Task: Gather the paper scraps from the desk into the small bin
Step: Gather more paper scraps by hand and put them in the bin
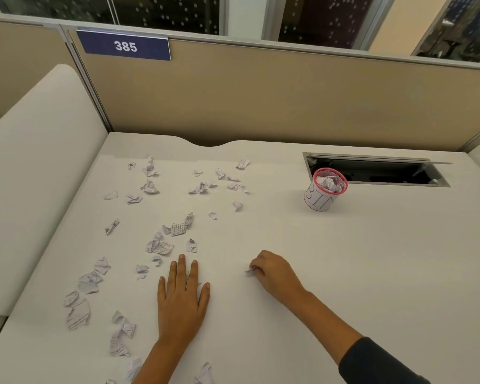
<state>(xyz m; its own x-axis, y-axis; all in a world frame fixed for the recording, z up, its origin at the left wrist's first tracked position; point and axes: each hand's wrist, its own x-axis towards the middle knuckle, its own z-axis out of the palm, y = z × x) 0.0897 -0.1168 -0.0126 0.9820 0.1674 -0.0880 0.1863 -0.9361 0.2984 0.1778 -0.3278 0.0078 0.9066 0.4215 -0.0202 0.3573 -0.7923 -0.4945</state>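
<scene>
Scrap [250, 270] pinched at right hand [275, 273] fingers [257, 268].

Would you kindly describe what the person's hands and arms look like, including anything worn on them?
Both hands are bare: no gloves, rings or watch visible. The left hand has a bare forearm with no sleeve in view. The right hand has a dark grey sleeve pushed up the forearm.

Two bare hands and forearms are visible. The left hand [182, 295] and its forearm carry no sleeve, ring, watch or glove. The right hand [275, 273] is equally unadorned; beyond its forearm, a dark charcoal sleeve [377, 364] with a plain cuff covers the arm.
</scene>
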